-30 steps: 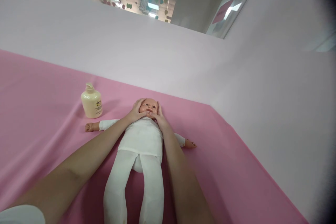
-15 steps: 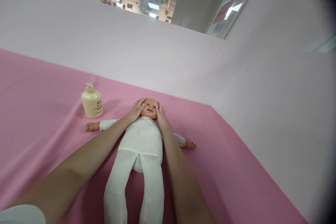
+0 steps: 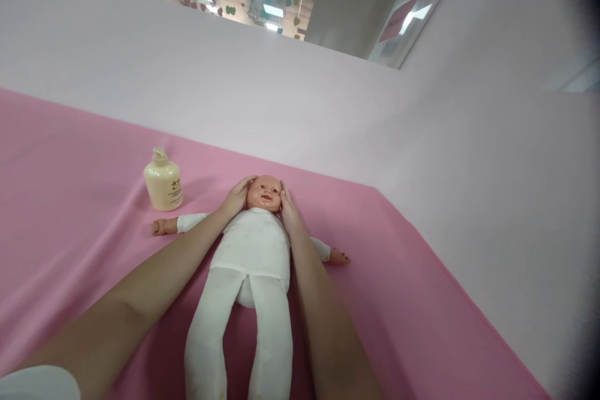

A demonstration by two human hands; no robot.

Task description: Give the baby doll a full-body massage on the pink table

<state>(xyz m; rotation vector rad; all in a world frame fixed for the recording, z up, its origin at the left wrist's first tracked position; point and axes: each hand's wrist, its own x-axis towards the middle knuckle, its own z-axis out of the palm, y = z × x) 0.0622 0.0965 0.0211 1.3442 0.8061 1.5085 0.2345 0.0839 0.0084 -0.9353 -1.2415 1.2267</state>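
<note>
A baby doll [image 3: 255, 244] in a white suit lies on its back on the pink sheet [image 3: 70, 212], head pointing away from me and arms spread. My left hand [image 3: 237, 197] cups the left side of its head. My right hand [image 3: 287, 209] rests flat against the right side of the head. The doll's face shows uncovered between both hands. Neither hand grips anything; the fingers lie along the cheeks.
A cream pump bottle [image 3: 162, 182] stands on the sheet to the left of the doll's head. A pale wall [image 3: 281, 100] rises behind the bed and along its right side.
Both hands slid outward from the doll's mouth and chin to the sides of its head, uncovering the face. The doll and bottle stayed put.
</note>
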